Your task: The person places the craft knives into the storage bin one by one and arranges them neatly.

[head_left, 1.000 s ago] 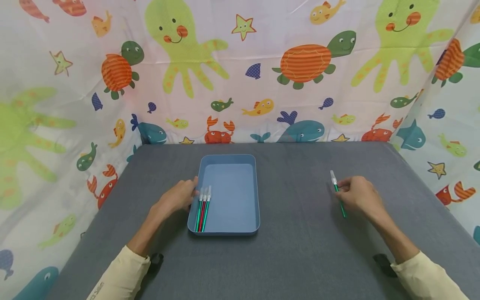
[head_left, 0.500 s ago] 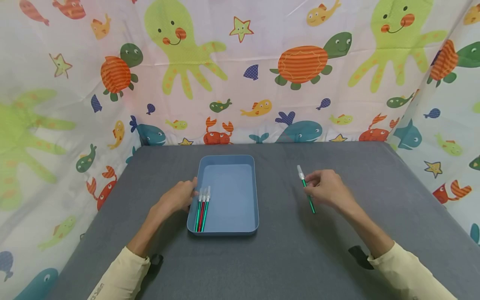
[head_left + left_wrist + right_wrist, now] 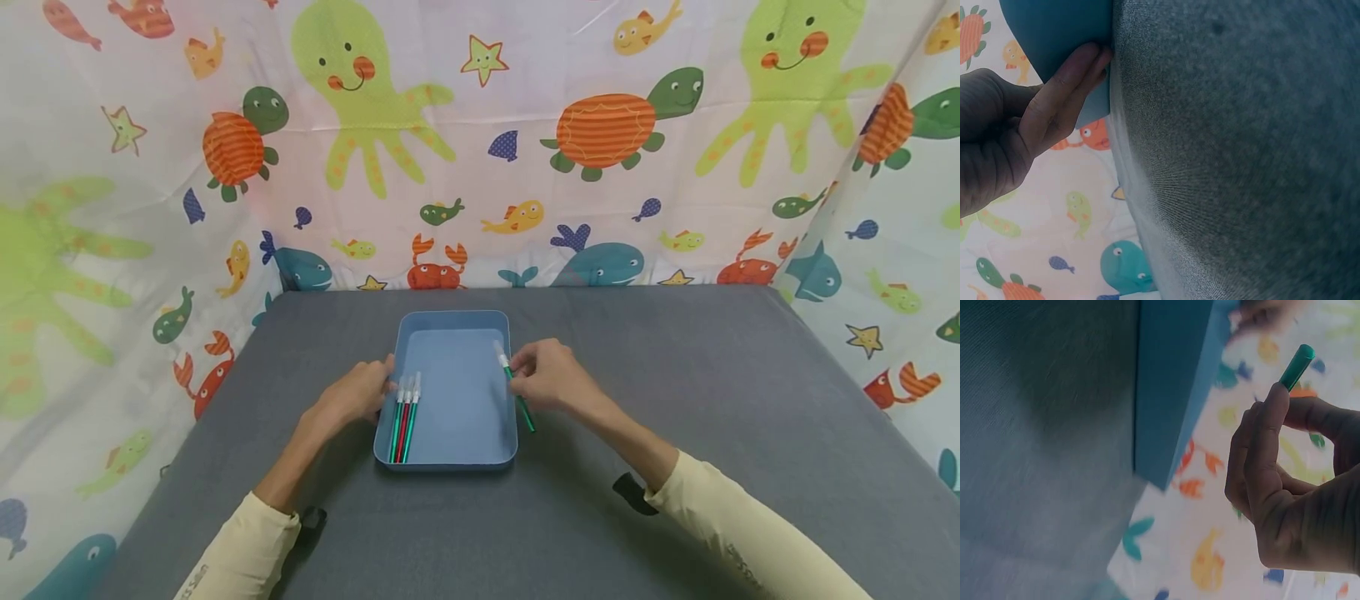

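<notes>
A blue rectangular tray [image 3: 468,400] stands on the grey table. Along its left side lie two green pens and a red pen [image 3: 407,429], side by side with pale, clear caps upward. At the tray's left wall, my left hand [image 3: 358,390] holds the rim; in the left wrist view its fingers [image 3: 1063,87] lie along the outer wall. My right hand [image 3: 551,373] pinches another green pen [image 3: 522,410] between thumb and fingers, tilted, cap end away from me. This pen overlaps the tray's right rim in the head view. Its green end [image 3: 1298,365] sticks out above my fingers in the right wrist view.
The grey cloth-covered table [image 3: 712,375] extends to both sides of the tray. A white curtain [image 3: 517,108] printed with sea animals hangs behind and along both sides. Dark straps [image 3: 632,493] show under the wrists.
My right hand has carried the green pen leftward from the right part of the table to the tray's right rim. My left hand and the tray stay in place.
</notes>
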The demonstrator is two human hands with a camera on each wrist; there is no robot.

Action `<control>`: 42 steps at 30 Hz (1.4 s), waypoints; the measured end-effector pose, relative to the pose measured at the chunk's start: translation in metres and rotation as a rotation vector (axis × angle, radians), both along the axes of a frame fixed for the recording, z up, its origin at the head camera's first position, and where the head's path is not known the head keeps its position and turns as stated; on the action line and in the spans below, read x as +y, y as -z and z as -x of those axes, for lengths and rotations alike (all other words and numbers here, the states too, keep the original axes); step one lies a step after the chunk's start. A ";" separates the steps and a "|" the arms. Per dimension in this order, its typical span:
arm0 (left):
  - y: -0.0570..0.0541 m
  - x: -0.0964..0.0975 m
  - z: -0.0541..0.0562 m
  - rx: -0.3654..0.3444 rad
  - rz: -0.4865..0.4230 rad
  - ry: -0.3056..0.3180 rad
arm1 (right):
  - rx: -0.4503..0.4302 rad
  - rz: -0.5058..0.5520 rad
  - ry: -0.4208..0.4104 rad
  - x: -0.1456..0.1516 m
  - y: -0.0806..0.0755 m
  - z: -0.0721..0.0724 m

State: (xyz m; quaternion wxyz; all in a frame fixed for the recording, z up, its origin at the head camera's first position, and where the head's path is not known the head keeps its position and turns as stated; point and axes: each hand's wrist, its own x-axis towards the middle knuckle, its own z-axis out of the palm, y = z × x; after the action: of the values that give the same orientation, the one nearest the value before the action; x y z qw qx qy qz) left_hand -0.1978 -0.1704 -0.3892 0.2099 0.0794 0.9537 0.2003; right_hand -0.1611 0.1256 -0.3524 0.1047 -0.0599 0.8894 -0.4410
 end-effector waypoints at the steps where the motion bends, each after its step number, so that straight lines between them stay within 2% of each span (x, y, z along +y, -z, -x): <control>1: 0.000 0.000 0.000 -0.001 0.000 0.002 | -0.012 0.003 -0.006 -0.008 0.001 0.001; 7: 0.000 -0.001 0.001 0.009 0.001 0.002 | -0.056 -0.017 -0.050 -0.050 0.013 0.009; 13: 0.001 0.000 0.001 0.017 -0.008 0.000 | -0.061 -0.039 -0.095 -0.076 0.028 0.014; 18: 0.000 0.001 0.003 0.004 0.008 -0.013 | -0.071 -0.033 -0.090 -0.093 0.036 0.018; 25: 0.000 0.000 0.001 0.000 -0.010 -0.009 | -0.152 0.032 -0.083 -0.105 0.042 0.019; 42: 0.000 -0.002 0.002 -0.011 -0.012 -0.006 | -0.193 0.132 -0.050 -0.125 0.050 0.015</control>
State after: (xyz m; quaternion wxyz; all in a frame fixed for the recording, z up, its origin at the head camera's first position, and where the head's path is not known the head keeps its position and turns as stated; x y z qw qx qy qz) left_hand -0.1995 -0.1720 -0.3892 0.2140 0.0766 0.9515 0.2073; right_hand -0.1763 0.0009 -0.4022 0.1966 -0.0462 0.8423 -0.4998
